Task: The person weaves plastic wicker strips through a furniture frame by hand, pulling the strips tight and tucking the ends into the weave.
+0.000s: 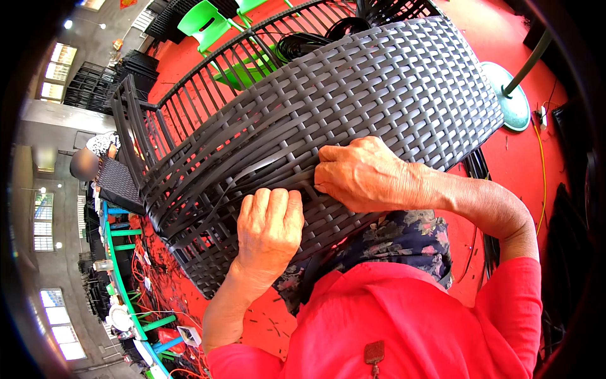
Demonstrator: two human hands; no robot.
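Observation:
A large curved panel of dark grey woven plastic strips (391,82) lies slantwise across my lap. Its right part is tightly woven, while loose strips (208,158) run long and bunched over the left part. My right hand (363,174) is closed in a fist against the middle of the weave, and a shiny grey strip (268,163) runs toward its fingers. Nearer and to the left, my left hand (271,221) is curled with its knuckles up at the weave's near side. Its fingertips are hidden, so what it holds does not show.
Behind the panel is a slatted dark frame (189,95) with a coil of strips (303,45). Green chairs (205,25) stand farther back. A pole's round base (511,98) and a yellow cable (543,170) are at right. At left, another person (95,155) is beside a woven piece.

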